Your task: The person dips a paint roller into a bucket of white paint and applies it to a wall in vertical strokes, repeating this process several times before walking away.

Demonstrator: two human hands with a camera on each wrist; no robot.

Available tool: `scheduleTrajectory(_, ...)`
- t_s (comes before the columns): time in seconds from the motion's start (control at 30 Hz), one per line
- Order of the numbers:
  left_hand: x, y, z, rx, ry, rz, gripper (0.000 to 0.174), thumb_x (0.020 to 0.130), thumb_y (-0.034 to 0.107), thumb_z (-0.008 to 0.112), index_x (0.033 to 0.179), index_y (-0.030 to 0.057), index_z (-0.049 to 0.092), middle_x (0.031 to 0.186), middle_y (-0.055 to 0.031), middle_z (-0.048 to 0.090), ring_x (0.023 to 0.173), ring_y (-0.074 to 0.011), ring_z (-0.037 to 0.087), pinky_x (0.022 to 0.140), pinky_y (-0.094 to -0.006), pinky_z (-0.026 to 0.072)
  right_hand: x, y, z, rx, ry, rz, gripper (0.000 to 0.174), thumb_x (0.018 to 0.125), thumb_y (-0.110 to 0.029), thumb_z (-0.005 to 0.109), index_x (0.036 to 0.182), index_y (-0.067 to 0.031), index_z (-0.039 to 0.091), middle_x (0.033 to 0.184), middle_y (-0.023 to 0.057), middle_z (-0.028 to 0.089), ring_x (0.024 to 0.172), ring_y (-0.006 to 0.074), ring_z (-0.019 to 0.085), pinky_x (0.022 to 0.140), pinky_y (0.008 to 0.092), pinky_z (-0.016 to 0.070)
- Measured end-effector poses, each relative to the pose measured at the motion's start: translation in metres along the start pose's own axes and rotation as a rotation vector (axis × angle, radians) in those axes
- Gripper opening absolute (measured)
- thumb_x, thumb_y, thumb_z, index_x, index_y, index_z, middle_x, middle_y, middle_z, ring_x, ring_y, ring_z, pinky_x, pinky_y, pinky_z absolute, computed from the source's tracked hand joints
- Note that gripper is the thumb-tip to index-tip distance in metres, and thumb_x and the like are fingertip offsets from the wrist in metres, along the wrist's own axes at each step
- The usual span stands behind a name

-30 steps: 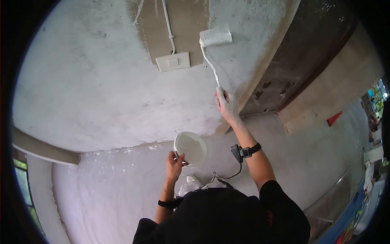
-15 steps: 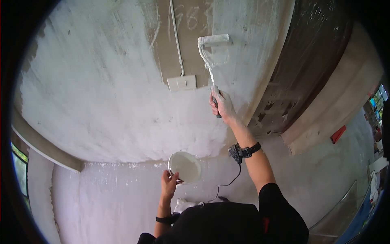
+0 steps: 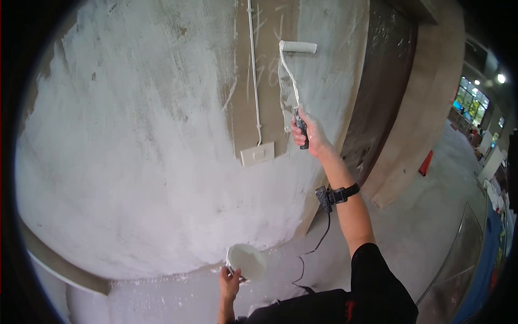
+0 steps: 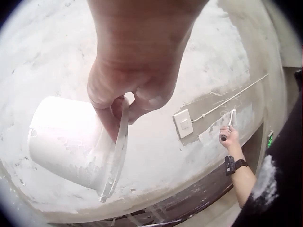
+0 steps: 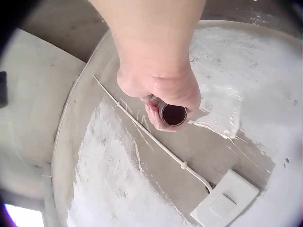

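My right hand (image 3: 305,132) grips the dark handle (image 5: 173,114) of a paint roller. Its white sleeve (image 3: 298,47) lies high against the wall (image 3: 135,135), at the edge of a bare brown strip (image 3: 267,86). Low down, my left hand (image 3: 230,282) pinches the rim of a small white paint bucket (image 3: 246,261), thumb inside the rim. In the left wrist view the bucket (image 4: 71,142) hangs tilted under the fingers. Fresh white paint covers most of the wall on both sides of the bare strip.
A white switch plate (image 3: 257,154) sits on the bare strip, with a thin white cable (image 3: 253,70) running up from it. A dark door recess (image 3: 380,81) stands right of the painted column. A red object (image 3: 426,162) lies on the concrete floor farther right.
My right hand has lifted the roller up along the bare strip, above the switch plate. The view has tilted upward, so the bucket and left hand sit lower in frame.
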State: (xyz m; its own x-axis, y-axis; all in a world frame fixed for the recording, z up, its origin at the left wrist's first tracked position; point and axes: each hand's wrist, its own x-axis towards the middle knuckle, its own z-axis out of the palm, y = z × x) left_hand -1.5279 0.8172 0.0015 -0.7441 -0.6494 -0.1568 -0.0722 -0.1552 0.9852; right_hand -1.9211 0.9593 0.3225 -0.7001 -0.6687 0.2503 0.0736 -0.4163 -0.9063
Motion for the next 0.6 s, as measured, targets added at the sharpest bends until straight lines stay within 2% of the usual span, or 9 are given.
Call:
scheduleTrajectory(0.1,0.005,0.004,-0.023,-0.004,-0.01,-0.026,0.021,0.087,0.001,0.06,0.094,-0.0049,0.041,0.093,-0.0172,0.056,0.08,-0.0248,0.064,0.06,-0.0381,0.0618,0.019,-0.036,0.008,0.0,-0.004,-0.019,0.042,0.095,-0.053,0.047,0.083,-0.0128,0.049,0.058,-0.0036,0.04,0.041,0.007,0.033,0.039,0.0235,0.0277)
scheduleTrajectory(0.23,0.003,0.002,-0.041,-0.065,0.007,0.035,0.02,0.087,0.004,0.061,0.093,-0.0047,0.044,0.09,-0.0155,0.057,0.074,-0.0236,0.064,0.058,-0.0377,0.0611,0.042,-0.085,0.015,0.006,-0.088,-0.058,0.043,0.094,-0.055,0.047,0.083,-0.0144,0.05,0.058,-0.0051,0.041,0.041,0.0061,0.034,0.039,0.023,0.0279)
scheduleTrajectory(0.3,-0.003,0.007,-0.045,-0.102,0.036,0.021,0.02,0.088,0.014,0.064,0.093,-0.0004,0.051,0.075,-0.0101,0.056,0.064,-0.0184,0.06,0.052,-0.0318,0.0548,0.057,-0.112,0.02,-0.005,-0.124,-0.079,0.043,0.094,-0.056,0.046,0.083,-0.0149,0.051,0.058,-0.0056,0.041,0.041,0.0059,0.034,0.039,0.0226,0.0282)
scheduleTrajectory(0.4,0.0,0.006,-0.055,0.047,0.008,-0.003,0.022,0.091,0.01,0.061,0.09,-0.0031,0.044,0.081,-0.0149,0.054,0.07,-0.023,0.063,0.059,-0.0351,0.0596,0.078,-0.153,0.027,-0.022,-0.159,-0.129,0.042,0.094,-0.056,0.046,0.083,-0.0153,0.051,0.057,-0.0059,0.041,0.041,0.0056,0.035,0.039,0.0222,0.0288)
scheduleTrajectory(0.53,-0.002,0.002,-0.058,-0.027,0.023,0.018,0.024,0.09,0.012,0.063,0.09,-0.0031,0.045,0.081,-0.0141,0.055,0.07,-0.0231,0.063,0.057,-0.0337,0.0588,0.099,-0.196,0.041,-0.002,-0.186,-0.165,0.042,0.095,-0.055,0.045,0.082,-0.0149,0.049,0.058,-0.006,0.04,0.041,0.0056,0.035,0.039,0.0224,0.0291)
scheduleTrajectory(0.6,-0.005,0.006,-0.054,-0.042,0.046,0.016,0.024,0.09,0.013,0.063,0.09,-0.0034,0.045,0.081,-0.0143,0.055,0.07,-0.0232,0.063,0.057,-0.0334,0.0586,0.101,-0.198,0.044,-0.003,-0.203,-0.191,0.042,0.095,-0.055,0.044,0.082,-0.0147,0.049,0.058,-0.0061,0.04,0.041,0.0056,0.035,0.039,0.0225,0.0292)
